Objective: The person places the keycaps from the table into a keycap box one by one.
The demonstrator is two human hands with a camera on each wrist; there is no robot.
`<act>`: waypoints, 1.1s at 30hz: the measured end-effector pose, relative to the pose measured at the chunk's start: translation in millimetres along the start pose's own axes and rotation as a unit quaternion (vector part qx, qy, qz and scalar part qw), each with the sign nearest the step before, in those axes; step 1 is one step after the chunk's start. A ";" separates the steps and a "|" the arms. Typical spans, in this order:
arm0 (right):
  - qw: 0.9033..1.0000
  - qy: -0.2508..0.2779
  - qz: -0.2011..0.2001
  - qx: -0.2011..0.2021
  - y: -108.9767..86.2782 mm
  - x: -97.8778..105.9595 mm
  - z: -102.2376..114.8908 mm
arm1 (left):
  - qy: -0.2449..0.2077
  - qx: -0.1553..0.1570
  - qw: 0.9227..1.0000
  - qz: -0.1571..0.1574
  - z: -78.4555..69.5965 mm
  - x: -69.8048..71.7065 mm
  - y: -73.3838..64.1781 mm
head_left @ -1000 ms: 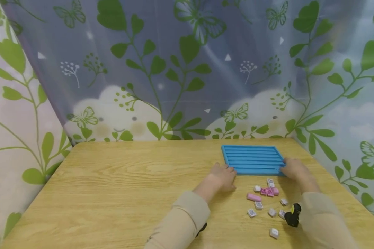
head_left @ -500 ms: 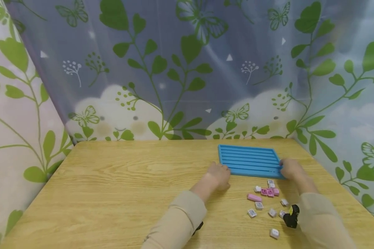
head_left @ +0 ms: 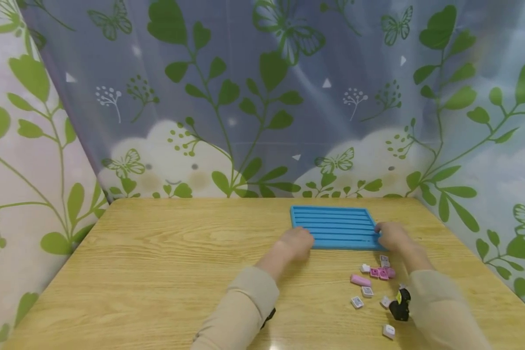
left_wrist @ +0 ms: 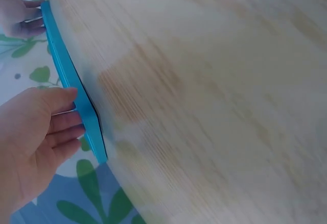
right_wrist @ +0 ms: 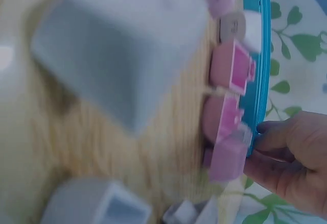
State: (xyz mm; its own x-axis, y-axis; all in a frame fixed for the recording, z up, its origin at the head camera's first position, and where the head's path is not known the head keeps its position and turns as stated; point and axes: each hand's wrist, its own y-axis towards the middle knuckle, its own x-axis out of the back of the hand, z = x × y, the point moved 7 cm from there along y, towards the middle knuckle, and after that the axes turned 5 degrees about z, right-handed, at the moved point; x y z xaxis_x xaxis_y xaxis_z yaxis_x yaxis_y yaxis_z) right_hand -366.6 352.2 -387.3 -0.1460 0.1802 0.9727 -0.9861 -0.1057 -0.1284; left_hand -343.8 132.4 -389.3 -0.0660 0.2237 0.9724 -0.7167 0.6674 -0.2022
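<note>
Pinched blue tray (head_left: 336, 225) in left grip (head_left: 295, 242) and right grip (head_left: 394, 236), with positioning apparently unfinished and keycaps (head_left: 360, 280) loose on surface (head_left: 175, 277).

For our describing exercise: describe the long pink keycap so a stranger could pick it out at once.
On the wood-grained table, find the blue ridged tray. Among the keycaps scattered on its near side lies the long pink keycap: the only elongated one, its neighbours being short and blocky.
</note>
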 end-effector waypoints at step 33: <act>0.996 0.007 0.020 0.084 2.4 -5.5 78.3 | -0.095 0.052 0.994 0.020 59.1 -14.4 -34.5</act>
State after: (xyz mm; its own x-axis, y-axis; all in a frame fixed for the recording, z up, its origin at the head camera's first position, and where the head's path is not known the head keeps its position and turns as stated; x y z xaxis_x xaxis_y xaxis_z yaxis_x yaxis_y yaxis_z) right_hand -361.9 274.4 -377.8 -0.1875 0.1856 0.9646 -0.9524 -0.2745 -0.1324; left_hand -359.1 64.3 -389.5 -0.2189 0.1035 0.9702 -0.7777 0.5821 -0.2375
